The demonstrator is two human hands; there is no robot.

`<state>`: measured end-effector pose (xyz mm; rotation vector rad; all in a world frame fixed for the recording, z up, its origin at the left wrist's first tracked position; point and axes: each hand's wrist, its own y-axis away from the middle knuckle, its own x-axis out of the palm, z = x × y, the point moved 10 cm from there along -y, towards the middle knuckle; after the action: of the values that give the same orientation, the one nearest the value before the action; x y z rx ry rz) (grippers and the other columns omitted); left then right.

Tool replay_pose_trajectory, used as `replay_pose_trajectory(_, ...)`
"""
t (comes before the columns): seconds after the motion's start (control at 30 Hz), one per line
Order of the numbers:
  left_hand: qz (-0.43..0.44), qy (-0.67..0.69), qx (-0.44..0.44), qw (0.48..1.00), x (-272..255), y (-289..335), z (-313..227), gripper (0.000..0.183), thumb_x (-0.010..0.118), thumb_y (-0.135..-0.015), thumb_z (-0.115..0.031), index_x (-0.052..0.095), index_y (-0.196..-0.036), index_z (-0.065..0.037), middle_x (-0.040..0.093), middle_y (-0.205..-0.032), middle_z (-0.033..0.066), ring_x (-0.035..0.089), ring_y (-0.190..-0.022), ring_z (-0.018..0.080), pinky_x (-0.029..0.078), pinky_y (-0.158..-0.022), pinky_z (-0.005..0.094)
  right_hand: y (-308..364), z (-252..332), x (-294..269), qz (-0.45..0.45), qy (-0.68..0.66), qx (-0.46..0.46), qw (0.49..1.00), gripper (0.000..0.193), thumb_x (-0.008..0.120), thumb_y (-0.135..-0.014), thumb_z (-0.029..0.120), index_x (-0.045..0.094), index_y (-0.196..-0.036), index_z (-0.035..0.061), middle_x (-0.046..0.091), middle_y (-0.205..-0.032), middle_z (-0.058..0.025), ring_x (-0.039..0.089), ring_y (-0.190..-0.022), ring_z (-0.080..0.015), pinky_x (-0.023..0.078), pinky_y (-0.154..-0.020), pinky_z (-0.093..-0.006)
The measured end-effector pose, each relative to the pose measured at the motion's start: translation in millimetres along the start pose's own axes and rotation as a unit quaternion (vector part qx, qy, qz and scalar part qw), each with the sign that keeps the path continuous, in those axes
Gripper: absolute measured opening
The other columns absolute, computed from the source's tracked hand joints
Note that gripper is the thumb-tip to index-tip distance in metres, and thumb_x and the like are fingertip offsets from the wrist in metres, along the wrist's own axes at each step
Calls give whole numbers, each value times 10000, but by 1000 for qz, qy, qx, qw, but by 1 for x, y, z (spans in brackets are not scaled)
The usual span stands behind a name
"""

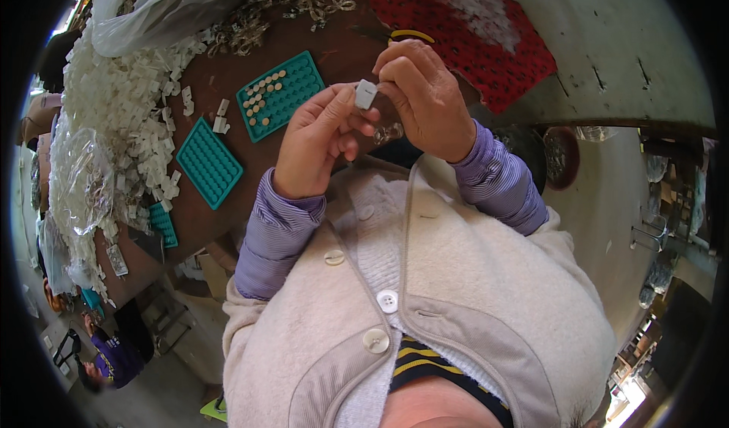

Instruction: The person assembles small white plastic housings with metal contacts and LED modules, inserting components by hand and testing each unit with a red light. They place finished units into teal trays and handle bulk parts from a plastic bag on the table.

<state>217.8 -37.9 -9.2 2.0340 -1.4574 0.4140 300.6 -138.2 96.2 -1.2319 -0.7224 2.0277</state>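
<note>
Right in front of me, my left hand (319,130) pinches the small white piece (365,95), my right hand (431,97) bunched just beside it, holding what I can't tell, and a slack pinch could let it drop!

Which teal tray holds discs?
The teal tray just beyond the left hand: pale discs sit in part of it. The two trays to its lower left show none.
</note>
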Motion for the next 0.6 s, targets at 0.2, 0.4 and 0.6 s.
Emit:
replay_pose_trajectory(0.2, 5, -61, -8, 998, -5, -2, 2, 281, 629, -1082, -301, 651, -1152, -29, 738, -912, 60, 649, -667, 54, 488, -526, 173, 4, 8, 13, 59, -13, -23, 998, 175, 714, -838, 22, 574, -943, 24, 597, -986, -126, 616, -922, -323, 506, -852, -426)
replay_pose_trajectory(0.4, 10, -45, -4, 999, -1, 4, -2, 267, 581, -1106, -288, 634, -1180, -37, 746, -957, 87, 692, -705, 61, 534, -548, 174, 8, -1, 7, 11, -67, 37, 997, 153, 713, -853, -7, 580, -925, 18, 626, -1011, -129, 637, -940, -321, 529, -848, -445)
replay_pose_trajectory(0.6, 27, -21, -27, 999, 2, 6, 2, 290, 554, -1117, -295, 613, -1231, -35, 745, -1022, 96, 747, -842, 95, 559, -570, 181, 4, 10, -2, 7, 6, -12, 1000, 151, 720, -854, -1, 588, -923, 25, 636, -994, -121, 639, -948, -328, 540, -880, -444)
